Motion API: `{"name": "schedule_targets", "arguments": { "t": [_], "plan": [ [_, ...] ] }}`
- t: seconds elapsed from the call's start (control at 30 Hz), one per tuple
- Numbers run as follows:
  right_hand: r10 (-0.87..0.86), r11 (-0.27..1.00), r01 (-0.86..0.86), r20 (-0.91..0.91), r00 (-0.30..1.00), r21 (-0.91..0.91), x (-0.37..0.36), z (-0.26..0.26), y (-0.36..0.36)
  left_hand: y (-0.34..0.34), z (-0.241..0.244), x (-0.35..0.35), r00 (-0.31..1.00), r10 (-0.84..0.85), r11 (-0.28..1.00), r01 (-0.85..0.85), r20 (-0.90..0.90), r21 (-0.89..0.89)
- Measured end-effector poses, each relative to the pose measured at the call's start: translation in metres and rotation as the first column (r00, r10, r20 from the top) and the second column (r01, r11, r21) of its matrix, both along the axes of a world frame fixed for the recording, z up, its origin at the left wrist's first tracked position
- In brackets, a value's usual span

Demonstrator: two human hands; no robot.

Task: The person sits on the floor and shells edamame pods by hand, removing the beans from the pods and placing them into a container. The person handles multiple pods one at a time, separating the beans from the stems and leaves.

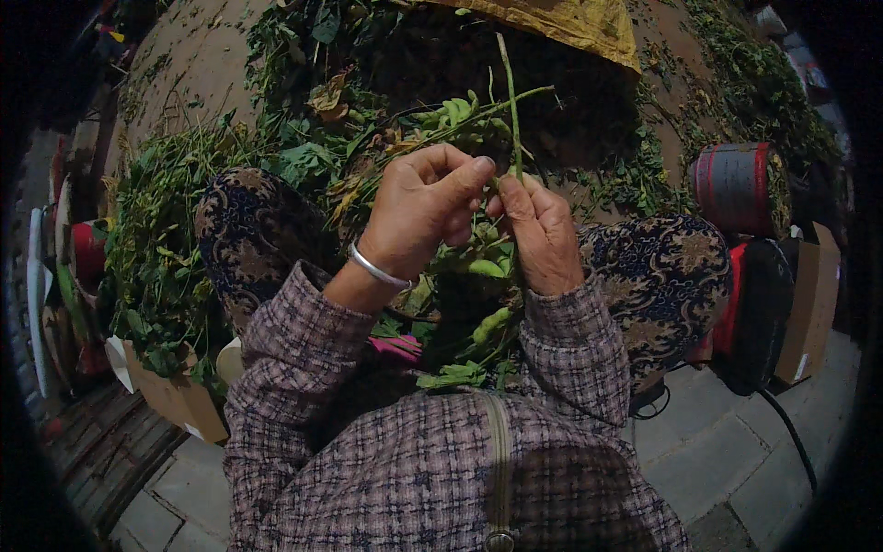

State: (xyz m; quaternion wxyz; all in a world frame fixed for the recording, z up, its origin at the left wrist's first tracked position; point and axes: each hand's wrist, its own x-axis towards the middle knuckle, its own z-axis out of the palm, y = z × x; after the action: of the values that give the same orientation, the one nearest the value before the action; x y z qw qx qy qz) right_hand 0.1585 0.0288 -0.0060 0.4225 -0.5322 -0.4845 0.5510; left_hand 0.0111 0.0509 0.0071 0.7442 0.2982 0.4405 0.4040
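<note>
My right hand (541, 231) grips a green soybean stem (512, 103) between thumb and fingers, and the stem points up and away from me. Close on its left is my left hand (431, 207), a silver bangle (379, 269) around the wrist. Its thumb presses towards the curled fingers; whether something small is pinched there is hidden. Plump green pods (486, 268) hang below the hands, with another pod (493, 324) lower down. Beyond the hands, a cluster of pods (455, 110) sits along a second stem, which crosses behind the upright one.
Cut bean plants (165, 241) are heaped by my left knee, above a cardboard box (179, 400). On the right stand a grey-and-red bucket (735, 186), lying tilted, and another cardboard box (810, 303). A yellow woven sheet (579, 27) lies ahead. Something pink (397, 348) shows near my lap.
</note>
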Motion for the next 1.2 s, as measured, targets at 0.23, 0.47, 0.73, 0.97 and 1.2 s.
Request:
{"name": "schedule_targets", "arguments": {
  "t": [0.23, 0.47, 0.73, 0.97, 1.2],
  "plan": [
    [-0.042, 0.99, 0.014, -0.196, 0.98, -0.142, 0.001, -0.005, 0.0, -0.012, 0.004, 0.011, 0.981, 0.08, 0.964, -0.031, -0.177, 0.263],
    [-0.06, 0.993, 0.043, -0.16, 0.985, -0.111, 0.002, -0.009, 0.002, -0.011, 0.002, 0.005, 0.995, -0.01, 0.972, 0.033, -0.103, 0.231],
    [-0.012, 0.991, -0.013, -0.187, 0.982, -0.134, 0.001, 0.0, -0.001, -0.004, 0.007, -0.004, 0.996, -0.061, 0.992, 0.067, -0.059, 0.103],
    [0.077, 0.997, -0.077, -0.033, 0.997, -0.023, 0.001, -0.001, 0.003, 0.0, -0.002, -0.01, 0.993, -0.089, 0.996, 0.09, 0.082, -0.006],
    [0.034, 0.991, -0.059, 0.198, 0.98, 0.121, -0.002, 0.005, 0.004, 0.009, 0.0, -0.01, 0.99, -0.097, 0.991, 0.106, 0.105, -0.08]
  ]
}}
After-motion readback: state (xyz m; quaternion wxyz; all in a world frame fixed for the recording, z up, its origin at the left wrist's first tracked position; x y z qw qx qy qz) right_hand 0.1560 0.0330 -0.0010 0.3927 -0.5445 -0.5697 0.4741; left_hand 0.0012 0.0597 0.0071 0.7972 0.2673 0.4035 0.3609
